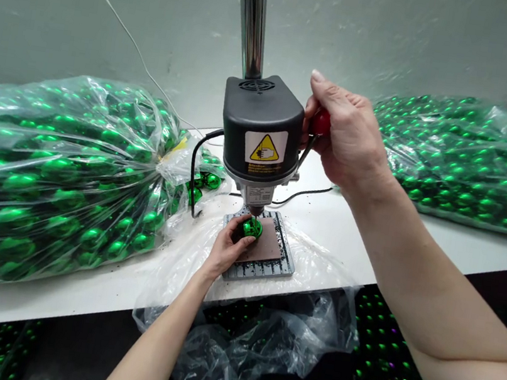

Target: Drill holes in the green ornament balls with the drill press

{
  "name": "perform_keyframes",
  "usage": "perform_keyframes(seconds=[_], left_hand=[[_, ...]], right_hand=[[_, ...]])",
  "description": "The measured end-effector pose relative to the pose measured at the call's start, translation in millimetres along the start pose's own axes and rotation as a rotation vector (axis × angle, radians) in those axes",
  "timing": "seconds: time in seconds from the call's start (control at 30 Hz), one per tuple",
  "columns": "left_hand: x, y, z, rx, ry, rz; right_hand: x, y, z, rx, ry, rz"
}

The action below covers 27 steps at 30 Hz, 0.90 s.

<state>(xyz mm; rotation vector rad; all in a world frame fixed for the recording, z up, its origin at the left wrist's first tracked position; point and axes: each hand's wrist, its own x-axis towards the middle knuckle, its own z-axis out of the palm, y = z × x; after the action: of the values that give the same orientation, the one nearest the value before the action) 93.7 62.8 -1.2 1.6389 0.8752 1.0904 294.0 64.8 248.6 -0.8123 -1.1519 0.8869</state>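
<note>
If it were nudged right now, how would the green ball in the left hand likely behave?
Without the left hand around it, the green ball would probably roll, since it looks round and sits over a flat pad. Its glossy, mirror-like surface suggests it may be somewhat slippery.

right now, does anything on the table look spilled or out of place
Yes, mildly: black specks are scattered across the metal base under the drill, around the pad, like loose debris. Clear plastic also sags over the table's front edge, crumpled and untidy. Nothing looks clearly broken.
</note>
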Motion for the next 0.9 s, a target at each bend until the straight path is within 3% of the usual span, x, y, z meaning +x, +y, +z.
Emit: perform_keyframes(seconds=[0.2,0.53,0.73,0.9], left_hand=[[-1.6,14.1,8.2,0.178,-0.048,0.145],[-6.3,5.8,10.4,0.092,0.046,-0.079],[-6.4,1.8,12.9,0.04,0.046,-0.103],[-7.1,-0.6,13.8,0.01,0.051,-0.094]], right_hand=[[0.2,1.4,1.6,-0.025,0.024,-0.011],[-1.1,2.7,3.4,0.038,0.061,0.016],[0.8,7.6,9.5,0.04,0.165,-0.019],[-17.4,9.2,14.6,0.017,0.241,-0.147]])
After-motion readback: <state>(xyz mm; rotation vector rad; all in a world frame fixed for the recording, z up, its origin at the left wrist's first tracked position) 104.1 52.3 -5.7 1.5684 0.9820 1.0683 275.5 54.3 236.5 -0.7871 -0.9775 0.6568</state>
